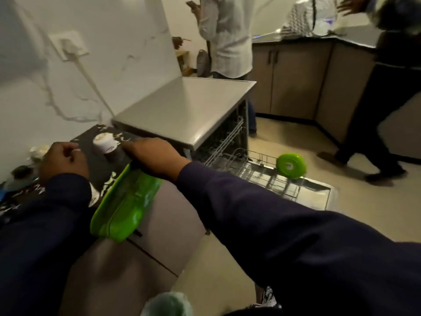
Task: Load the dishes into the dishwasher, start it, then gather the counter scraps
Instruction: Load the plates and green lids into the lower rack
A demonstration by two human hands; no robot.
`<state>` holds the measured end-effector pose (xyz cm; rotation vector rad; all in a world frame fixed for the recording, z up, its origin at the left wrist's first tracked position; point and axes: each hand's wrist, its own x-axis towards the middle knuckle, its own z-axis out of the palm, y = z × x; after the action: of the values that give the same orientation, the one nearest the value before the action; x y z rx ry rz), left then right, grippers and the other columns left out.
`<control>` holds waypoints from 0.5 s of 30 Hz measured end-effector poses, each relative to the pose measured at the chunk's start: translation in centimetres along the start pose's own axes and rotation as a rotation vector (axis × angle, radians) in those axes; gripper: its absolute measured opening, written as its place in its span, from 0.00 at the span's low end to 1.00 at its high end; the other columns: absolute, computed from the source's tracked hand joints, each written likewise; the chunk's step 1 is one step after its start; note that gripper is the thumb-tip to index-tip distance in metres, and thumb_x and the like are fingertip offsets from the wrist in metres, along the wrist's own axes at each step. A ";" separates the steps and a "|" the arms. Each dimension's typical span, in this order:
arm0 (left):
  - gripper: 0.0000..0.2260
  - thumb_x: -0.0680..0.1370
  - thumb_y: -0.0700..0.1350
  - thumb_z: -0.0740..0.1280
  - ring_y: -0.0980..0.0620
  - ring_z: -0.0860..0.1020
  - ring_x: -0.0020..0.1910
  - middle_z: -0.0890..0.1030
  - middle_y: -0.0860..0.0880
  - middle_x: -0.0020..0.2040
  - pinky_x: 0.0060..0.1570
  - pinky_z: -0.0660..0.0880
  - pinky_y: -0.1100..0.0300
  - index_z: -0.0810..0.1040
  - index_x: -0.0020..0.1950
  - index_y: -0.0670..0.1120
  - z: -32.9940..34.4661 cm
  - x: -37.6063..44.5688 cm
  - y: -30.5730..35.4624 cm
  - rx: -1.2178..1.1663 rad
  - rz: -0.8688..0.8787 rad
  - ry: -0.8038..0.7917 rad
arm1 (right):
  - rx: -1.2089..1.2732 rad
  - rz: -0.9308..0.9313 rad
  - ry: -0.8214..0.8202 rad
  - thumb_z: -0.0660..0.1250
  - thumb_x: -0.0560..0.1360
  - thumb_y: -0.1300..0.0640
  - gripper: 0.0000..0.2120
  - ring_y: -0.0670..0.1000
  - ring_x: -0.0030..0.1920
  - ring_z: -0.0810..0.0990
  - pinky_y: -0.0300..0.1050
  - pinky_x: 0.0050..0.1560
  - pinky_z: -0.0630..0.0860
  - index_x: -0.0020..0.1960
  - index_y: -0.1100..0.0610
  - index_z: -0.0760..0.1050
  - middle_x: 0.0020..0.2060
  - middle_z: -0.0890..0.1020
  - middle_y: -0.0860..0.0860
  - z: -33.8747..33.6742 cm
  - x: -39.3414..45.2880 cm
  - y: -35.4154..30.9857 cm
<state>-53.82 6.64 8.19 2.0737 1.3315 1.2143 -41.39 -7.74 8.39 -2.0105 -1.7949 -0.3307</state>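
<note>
Tray risk at the desk edge

Tray (124,207) juts off the desk (91,142), so it could tip to the floor (284,137) as the right hand (150,156) grips its far end. Left hand (62,161) is curled; I cannot tell whether it holds anything. A bottle (107,145) stands just beside the right hand, so a knock could topple it. One green plate (291,165) stands in the rack (262,179) of the open dishwasher (186,108). Two people stand beyond, by the cabinets (296,78).

No legible text, labels, brands or nos. anywhere. Dark mark on white cup (104,142) too blurred to read; pale ring emblem on green plate (291,165) in rack carries no letters.
</note>
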 end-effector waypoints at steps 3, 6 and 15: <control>0.14 0.72 0.45 0.58 0.37 0.76 0.53 0.80 0.37 0.51 0.57 0.72 0.48 0.78 0.53 0.43 3.4 -1.3 4.1 -0.012 0.090 -0.078 | -0.050 0.104 -0.006 0.62 0.77 0.54 0.14 0.54 0.58 0.77 0.45 0.47 0.70 0.61 0.55 0.71 0.57 0.79 0.52 -2.1 -1.9 4.9; 0.12 0.76 0.40 0.59 0.37 0.75 0.55 0.79 0.35 0.53 0.58 0.69 0.50 0.77 0.55 0.39 7.1 -3.0 7.7 -0.011 0.142 -0.143 | -0.130 0.167 -0.024 0.60 0.78 0.55 0.09 0.55 0.54 0.78 0.43 0.42 0.65 0.57 0.56 0.72 0.53 0.79 0.53 -4.1 -3.9 9.6; 0.11 0.74 0.39 0.60 0.40 0.77 0.53 0.80 0.39 0.52 0.55 0.70 0.54 0.78 0.52 0.40 19.0 -6.3 16.8 -0.064 0.254 -0.264 | -0.085 0.262 -0.257 0.69 0.72 0.55 0.12 0.56 0.55 0.76 0.45 0.46 0.69 0.54 0.58 0.75 0.53 0.80 0.53 -7.9 -9.2 22.2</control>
<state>-30.18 -4.50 6.67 2.3130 0.9222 1.0181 -20.01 -21.20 7.87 -2.4073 -1.6528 -0.0713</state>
